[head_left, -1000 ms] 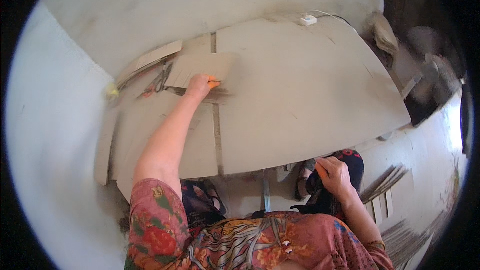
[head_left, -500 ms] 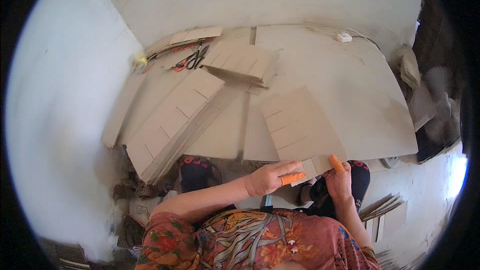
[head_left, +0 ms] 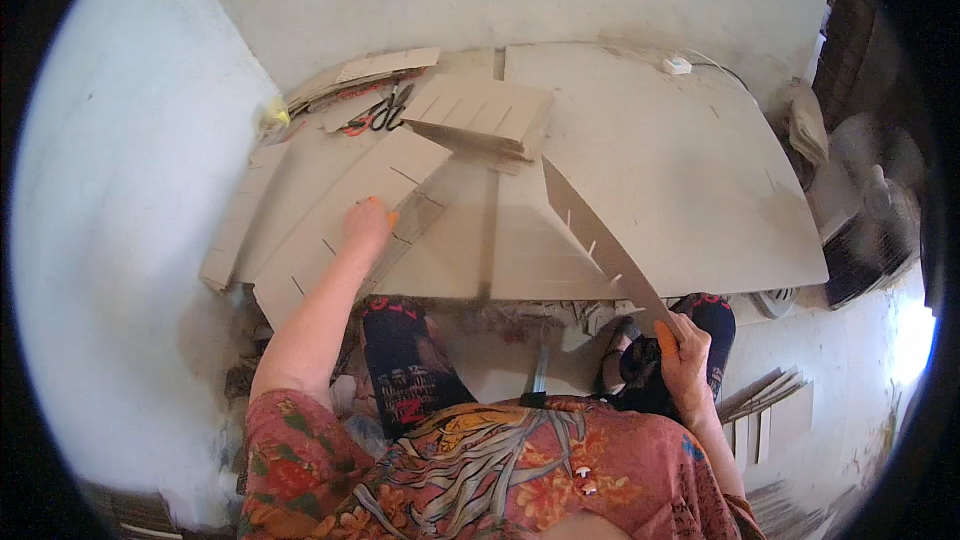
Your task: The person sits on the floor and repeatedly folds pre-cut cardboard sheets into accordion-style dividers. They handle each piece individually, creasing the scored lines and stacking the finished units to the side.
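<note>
My right hand [head_left: 684,352], with an orange cover on a finger, grips the near end of a slotted cardboard sheet [head_left: 598,225]. That sheet is tilted up on edge, its far end over the table, its slots along the lower left side. On the left, my left hand [head_left: 368,224] has its fingers curled at the right edge of the top strip on a stack of slotted cardboard strips [head_left: 402,154]. Orange covers show on its fingers too; the fingertips are partly hidden. Beyond lies a smaller pile of slotted cardboard [head_left: 480,106].
Black-handled scissors [head_left: 388,114] and more cardboard [head_left: 388,64] lie at the back left. A white plug block [head_left: 677,65] with a cable sits at the back right. Cardboard pieces [head_left: 770,420] stand low on the right. The table's front edge [head_left: 450,296] is above my knees.
My left hand has let go of the sheet near my right hand and moved left to the stack. The sheet in my right hand has turned from nearly flat to on edge.
</note>
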The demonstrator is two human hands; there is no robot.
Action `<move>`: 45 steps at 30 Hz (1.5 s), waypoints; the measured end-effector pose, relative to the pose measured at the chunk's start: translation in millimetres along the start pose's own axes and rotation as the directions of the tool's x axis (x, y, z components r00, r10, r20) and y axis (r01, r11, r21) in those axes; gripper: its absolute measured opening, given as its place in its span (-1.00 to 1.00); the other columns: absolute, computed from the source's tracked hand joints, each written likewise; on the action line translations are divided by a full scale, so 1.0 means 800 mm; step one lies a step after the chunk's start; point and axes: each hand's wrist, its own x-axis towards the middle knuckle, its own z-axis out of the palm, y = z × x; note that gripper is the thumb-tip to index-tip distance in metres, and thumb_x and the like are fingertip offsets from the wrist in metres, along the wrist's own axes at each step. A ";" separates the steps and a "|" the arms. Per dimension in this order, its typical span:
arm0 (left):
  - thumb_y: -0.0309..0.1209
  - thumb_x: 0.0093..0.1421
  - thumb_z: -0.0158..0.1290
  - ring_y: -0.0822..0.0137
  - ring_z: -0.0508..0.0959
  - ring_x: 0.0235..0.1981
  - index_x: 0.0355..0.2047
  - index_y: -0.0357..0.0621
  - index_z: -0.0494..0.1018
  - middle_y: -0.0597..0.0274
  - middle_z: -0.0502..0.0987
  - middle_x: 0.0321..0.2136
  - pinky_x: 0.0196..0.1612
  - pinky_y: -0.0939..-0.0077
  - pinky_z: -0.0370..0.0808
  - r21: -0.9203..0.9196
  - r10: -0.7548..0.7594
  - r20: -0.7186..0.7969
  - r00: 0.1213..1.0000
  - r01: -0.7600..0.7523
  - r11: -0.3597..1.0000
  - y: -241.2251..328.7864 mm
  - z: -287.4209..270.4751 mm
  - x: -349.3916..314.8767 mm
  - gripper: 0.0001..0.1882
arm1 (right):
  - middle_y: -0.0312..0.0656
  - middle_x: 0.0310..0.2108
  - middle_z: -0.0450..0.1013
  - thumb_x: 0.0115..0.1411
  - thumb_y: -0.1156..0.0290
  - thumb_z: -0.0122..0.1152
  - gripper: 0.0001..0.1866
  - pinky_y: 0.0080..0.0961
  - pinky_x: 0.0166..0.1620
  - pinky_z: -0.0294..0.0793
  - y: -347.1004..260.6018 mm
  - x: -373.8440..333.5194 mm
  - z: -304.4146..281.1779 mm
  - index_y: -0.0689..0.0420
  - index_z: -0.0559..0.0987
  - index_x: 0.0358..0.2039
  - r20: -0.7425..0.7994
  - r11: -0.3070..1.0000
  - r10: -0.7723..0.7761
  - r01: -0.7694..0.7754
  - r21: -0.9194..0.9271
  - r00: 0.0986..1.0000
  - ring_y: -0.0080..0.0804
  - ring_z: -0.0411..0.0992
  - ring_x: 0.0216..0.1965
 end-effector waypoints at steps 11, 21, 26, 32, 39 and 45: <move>-0.16 0.17 0.09 0.05 0.58 -0.51 -0.48 -0.29 0.54 -0.03 0.55 -0.54 -0.43 0.17 0.50 -0.226 0.089 0.079 0.993 -0.069 0.972 -0.003 -0.054 0.011 -0.63 | -0.08 -0.63 0.38 0.22 0.50 0.15 -0.89 -0.51 -0.49 0.32 -0.023 0.012 -0.011 0.29 0.56 -0.33 -0.044 0.985 0.093 -0.086 0.153 0.995 -0.42 0.29 -0.63; -0.35 0.25 0.04 0.44 0.55 -0.64 -0.01 -0.37 0.36 0.17 0.52 -0.47 -0.58 0.60 0.51 -0.809 0.458 0.372 0.807 0.040 0.587 0.171 -0.145 -0.069 -0.62 | -0.09 -0.61 0.45 0.21 0.48 0.18 -0.88 -0.51 -0.51 0.33 -0.070 0.070 -0.008 0.28 0.59 -0.34 -0.196 0.979 -0.106 0.137 0.153 0.975 -0.55 0.31 -0.62; -0.36 0.29 0.01 0.47 0.53 -0.62 0.01 -0.36 0.35 0.21 0.50 -0.46 -0.58 0.60 0.51 -0.897 0.767 0.386 0.513 0.016 0.441 0.243 -0.178 -0.136 -0.63 | 0.02 -0.55 0.48 0.22 0.47 0.18 -0.86 -0.50 -0.45 0.38 -0.059 0.081 -0.005 0.25 0.59 -0.25 -0.081 0.978 -0.022 0.038 0.205 0.997 -0.53 0.33 -0.57; -0.29 0.30 0.03 0.42 0.56 -0.48 0.05 -0.38 0.34 0.20 0.52 -0.36 -0.41 0.57 0.54 -0.938 0.787 0.320 0.527 0.060 0.341 0.251 -0.160 -0.136 -0.56 | 0.13 -0.61 0.39 0.19 0.49 0.15 -0.88 -0.38 -0.52 0.35 -0.038 0.079 -0.008 0.28 0.56 -0.40 0.063 0.997 0.034 -0.039 0.072 0.997 -0.26 0.31 -0.67; -0.03 0.16 0.13 -0.07 0.30 0.18 0.17 -0.35 0.24 -0.18 0.31 0.16 0.17 0.20 0.33 -0.217 0.468 -0.218 0.857 -0.510 0.833 0.150 -0.042 -0.045 -0.25 | 0.13 -0.17 0.46 0.13 0.38 0.23 -0.65 -0.18 -0.17 0.48 -0.052 0.078 0.009 0.27 0.49 -0.10 -0.029 0.978 -0.160 0.154 -0.144 0.987 0.09 0.46 -0.19; -0.18 0.14 0.13 -0.09 0.48 -0.07 -0.09 -0.24 0.43 -0.09 0.46 -0.05 -0.04 0.11 0.45 0.060 0.235 -0.140 0.962 -0.229 0.972 0.074 -0.013 0.007 -0.56 | 0.15 -0.10 0.45 0.15 0.37 0.18 -0.53 -0.15 -0.11 0.49 -0.089 0.130 0.004 0.27 0.40 0.05 0.166 0.846 -0.293 0.336 -0.414 0.942 0.13 0.45 -0.15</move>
